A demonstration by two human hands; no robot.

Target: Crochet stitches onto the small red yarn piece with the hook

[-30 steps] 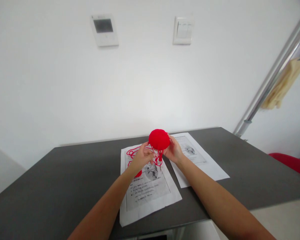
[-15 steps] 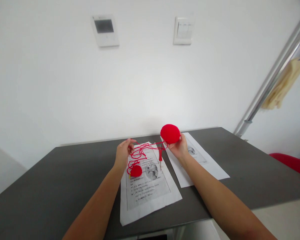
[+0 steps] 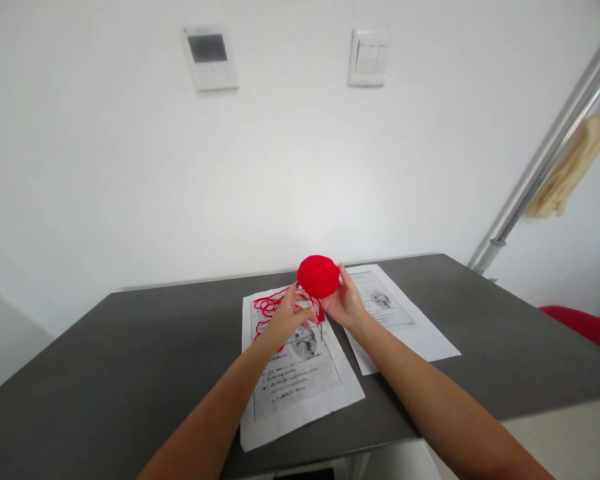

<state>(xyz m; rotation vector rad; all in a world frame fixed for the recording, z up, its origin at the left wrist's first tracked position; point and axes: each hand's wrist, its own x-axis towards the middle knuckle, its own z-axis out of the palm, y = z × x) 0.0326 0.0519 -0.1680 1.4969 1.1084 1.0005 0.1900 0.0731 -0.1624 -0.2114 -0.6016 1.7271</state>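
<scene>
A large ball of red yarn (image 3: pixel 319 276) is up above the papers, between my two hands. My right hand (image 3: pixel 345 300) grips it from the right and underneath. At its lower left, the fingers of my left hand (image 3: pixel 293 313) are curled against the ball and the strands below it. Loose red yarn (image 3: pixel 267 305) lies tangled on the left sheet. A small tool with a red handle and thin metal shaft (image 3: pixel 321 315) shows partly below the ball. My left wrist mostly covers a small red yarn piece, leaving only a bit in sight.
Two printed sheets, a left one (image 3: pixel 305 400) and a right one (image 3: pixel 410 327), lie on the dark table (image 3: pixel 170 353). Behind it rises a white wall (image 3: pixel 290 167) with a panel (image 3: pixel 210 59) and a switch (image 3: pixel 370 59). A red chair edge (image 3: pixel 585 327) is at the right.
The yarn ball and my right hand have moved left. My left hand has let its raised strand down and come right to the ball, covering the small red piece.
</scene>
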